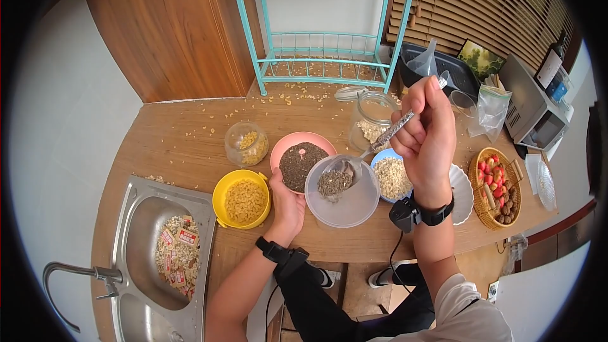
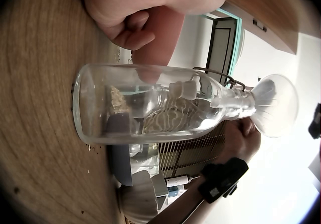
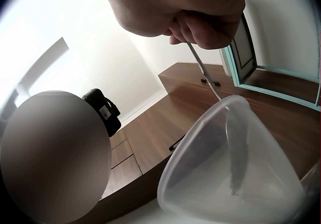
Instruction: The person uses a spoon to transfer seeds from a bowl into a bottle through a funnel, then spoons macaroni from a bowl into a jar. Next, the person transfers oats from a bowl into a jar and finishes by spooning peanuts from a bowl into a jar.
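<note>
My right hand (image 1: pixel 427 139) holds a metal spoon (image 1: pixel 394 132) by its handle, fingers curled round it. The spoon's bowl is down inside a translucent white funnel (image 1: pixel 316 202), where a small heap of grey-brown seeds (image 1: pixel 334 183) lies. In the left wrist view the funnel (image 2: pixel 281 103) sits in the neck of an upright clear glass bottle (image 2: pixel 145 103) with a wire clasp. My left hand (image 1: pixel 289 209) grips the near-left rim of a pink dish (image 1: pixel 329 144) of dark seeds (image 1: pixel 301 168), just left of the funnel.
A yellow bowl (image 1: pixel 219 209) of macaroni and a glass jar (image 1: pixel 231 142) stand left, beside a sink (image 1: pixel 136 234). To the right are a blue bowl (image 1: pixel 380 155) of oats, an oat jar (image 1: pixel 373 111), a white fluted dish (image 1: pixel 462 196) and a fruit basket (image 1: pixel 484 215). A teal rack (image 1: pixel 323 79) stands behind.
</note>
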Tool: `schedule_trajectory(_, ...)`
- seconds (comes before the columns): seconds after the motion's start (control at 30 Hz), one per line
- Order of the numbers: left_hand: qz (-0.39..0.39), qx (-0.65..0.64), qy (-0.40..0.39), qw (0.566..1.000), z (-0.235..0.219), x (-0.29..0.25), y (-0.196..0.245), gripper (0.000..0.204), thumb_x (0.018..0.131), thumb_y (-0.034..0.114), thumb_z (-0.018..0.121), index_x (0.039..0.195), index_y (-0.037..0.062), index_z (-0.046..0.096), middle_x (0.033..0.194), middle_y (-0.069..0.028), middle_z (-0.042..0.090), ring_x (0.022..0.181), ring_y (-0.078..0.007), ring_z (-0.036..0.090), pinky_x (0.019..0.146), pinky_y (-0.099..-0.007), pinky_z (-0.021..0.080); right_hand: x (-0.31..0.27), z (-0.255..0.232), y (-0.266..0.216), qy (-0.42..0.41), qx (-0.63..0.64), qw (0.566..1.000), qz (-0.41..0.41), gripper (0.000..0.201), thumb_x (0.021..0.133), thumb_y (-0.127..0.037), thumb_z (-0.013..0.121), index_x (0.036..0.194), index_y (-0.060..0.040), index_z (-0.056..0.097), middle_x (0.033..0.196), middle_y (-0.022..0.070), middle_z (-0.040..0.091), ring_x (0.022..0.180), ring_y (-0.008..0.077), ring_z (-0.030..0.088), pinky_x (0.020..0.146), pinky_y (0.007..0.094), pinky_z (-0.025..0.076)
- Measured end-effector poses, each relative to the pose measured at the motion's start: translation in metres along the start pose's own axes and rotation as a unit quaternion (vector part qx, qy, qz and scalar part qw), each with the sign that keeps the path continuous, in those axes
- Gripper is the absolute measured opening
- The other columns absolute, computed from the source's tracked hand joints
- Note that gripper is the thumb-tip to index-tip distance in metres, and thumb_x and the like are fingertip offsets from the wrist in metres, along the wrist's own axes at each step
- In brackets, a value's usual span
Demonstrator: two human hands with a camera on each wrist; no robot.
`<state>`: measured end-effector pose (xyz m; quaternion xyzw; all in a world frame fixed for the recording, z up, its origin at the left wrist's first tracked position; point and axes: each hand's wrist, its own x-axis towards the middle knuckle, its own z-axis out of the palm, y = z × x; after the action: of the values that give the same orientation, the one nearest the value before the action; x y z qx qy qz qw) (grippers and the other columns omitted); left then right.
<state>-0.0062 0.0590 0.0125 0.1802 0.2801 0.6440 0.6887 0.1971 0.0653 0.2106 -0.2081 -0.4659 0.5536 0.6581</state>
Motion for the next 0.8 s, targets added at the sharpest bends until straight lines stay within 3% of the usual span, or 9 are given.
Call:
schedule_trajectory(0.27, 0.003, 0.003, -0.009, 1.0, -0.002, 0.001, -0.001, 0.056, 0.106, 0.048, 0.027, 0.136, 0.0056, 0.046, 0.133, -0.0101, 0.06, 0.123, -0.021, 0.059, 0.104, -0.0364, 0.047, -0.007, 0.003, -0.003, -0.001, -0.053, 0.998, -0.039, 0.042, 0.107, -0.042, 0.04, 0.082, -0.0092, 0.047, 0.05, -0.0066, 0.026, 0.04, 0.0036, 0.017, 0.038, 0.0218, 0.017)
schedule_trajectory(0.33, -0.009, 0.032, -0.001, 0.999, -0.004, 0.003, -0.003, 0.071, 0.104, 0.057, 0.018, 0.144, 0.0031, 0.044, 0.14, -0.0132, 0.054, 0.127, -0.026, 0.052, 0.109, -0.0413, 0.041, -0.01, 0.003, -0.004, 0.0, -0.065, 0.997, -0.047, 0.042, 0.107, -0.042, 0.04, 0.082, -0.0089, 0.047, 0.05, -0.0068, 0.026, 0.04, 0.0035, 0.018, 0.038, 0.0215, 0.018)
schedule_trajectory(0.47, -0.002, 0.023, -0.009, 1.0, -0.004, 0.003, -0.003, 0.071, 0.104, 0.058, 0.019, 0.144, 0.0039, 0.044, 0.14, -0.0128, 0.054, 0.128, -0.0264, 0.052, 0.11, -0.0416, 0.041, -0.014, 0.005, -0.006, 0.005, -0.101, 0.99, -0.096, 0.044, 0.107, -0.043, 0.04, 0.082, -0.0081, 0.047, 0.052, -0.0056, 0.028, 0.041, 0.003, 0.02, 0.039, 0.0212, 0.018)
schedule_trajectory(0.53, 0.002, -0.012, 0.01, 1.0, 0.001, 0.0, -0.001, 0.054, 0.107, 0.048, 0.027, 0.132, 0.0053, 0.048, 0.13, -0.01, 0.062, 0.118, -0.0204, 0.061, 0.101, -0.0353, 0.049, -0.015, 0.003, -0.006, 0.005, -0.114, 0.987, -0.115, 0.045, 0.107, -0.043, 0.039, 0.081, -0.0077, 0.047, 0.053, -0.0051, 0.029, 0.041, 0.0029, 0.02, 0.039, 0.0213, 0.019)
schedule_trajectory(0.6, 0.001, -0.007, 0.009, 1.0, 0.001, -0.002, 0.0, 0.053, 0.107, 0.047, 0.027, 0.131, 0.0054, 0.049, 0.129, -0.0099, 0.062, 0.116, -0.0204, 0.062, 0.101, -0.0355, 0.05, -0.015, -0.002, -0.004, -0.034, -0.091, 0.983, -0.159, 0.045, 0.108, -0.043, 0.038, 0.082, -0.0072, 0.047, 0.053, -0.0047, 0.029, 0.042, 0.003, 0.02, 0.04, 0.0215, 0.019)
schedule_trajectory(0.8, 0.0, -0.017, 0.013, 1.0, -0.002, 0.001, -0.002, 0.051, 0.107, 0.047, 0.028, 0.127, 0.0056, 0.05, 0.125, -0.0093, 0.063, 0.113, -0.0201, 0.063, 0.098, -0.0358, 0.051, -0.014, -0.003, 0.001, -0.035, -0.049, 0.968, -0.245, 0.046, 0.108, -0.044, 0.035, 0.082, -0.0078, 0.046, 0.052, -0.005, 0.028, 0.042, 0.0047, 0.021, 0.04, 0.0222, 0.018)
